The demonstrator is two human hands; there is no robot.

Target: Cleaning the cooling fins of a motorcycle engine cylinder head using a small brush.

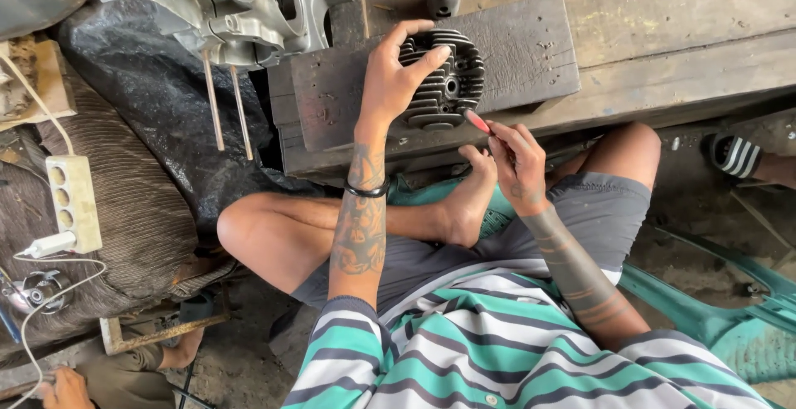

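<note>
I am steadying the finned cylinder head (442,79) on the dark wooden block (514,52) with my left hand (391,79) clamped over its edge, while my right hand (516,160) is pinching a red-tipped tool (478,121) just beside its lower fins. I judge that working fin by fin with short, light strokes is serving best. The tool's shaft is hiding in my fingers, so its kind stays unclear, and the engine casing (240,2) is running off the top edge.

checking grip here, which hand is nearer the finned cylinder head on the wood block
Left. The left hand grips the finned cylinder head; the right hand sits just below-right, holding a red-tipped tool.
</note>
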